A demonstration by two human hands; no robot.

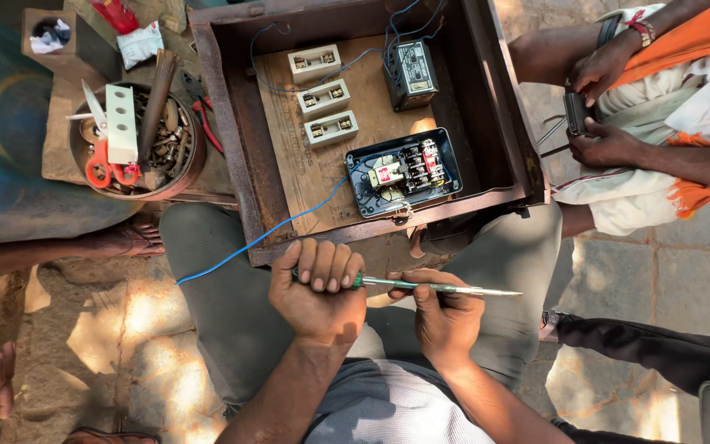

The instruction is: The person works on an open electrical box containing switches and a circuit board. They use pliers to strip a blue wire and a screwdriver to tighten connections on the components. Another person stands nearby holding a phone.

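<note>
Left grip (318, 288) clenched on screwdriver (408, 285) handle, right grip (441, 308) pinching the shaft, held level over the lap. Tool likely light, stiff, tip sharp; best held by the handle. Blue wire (281, 226) ran into rusty panel box (232, 148) just ahead.

Bare forearms, grey-green trousers, pale finely checked shirt, no sleeves visible.

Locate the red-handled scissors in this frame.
In the head view, the red-handled scissors sit at upper left, in the round metal bowl of hardware, beside a white terminal strip, left of the rusty metal box.
</note>
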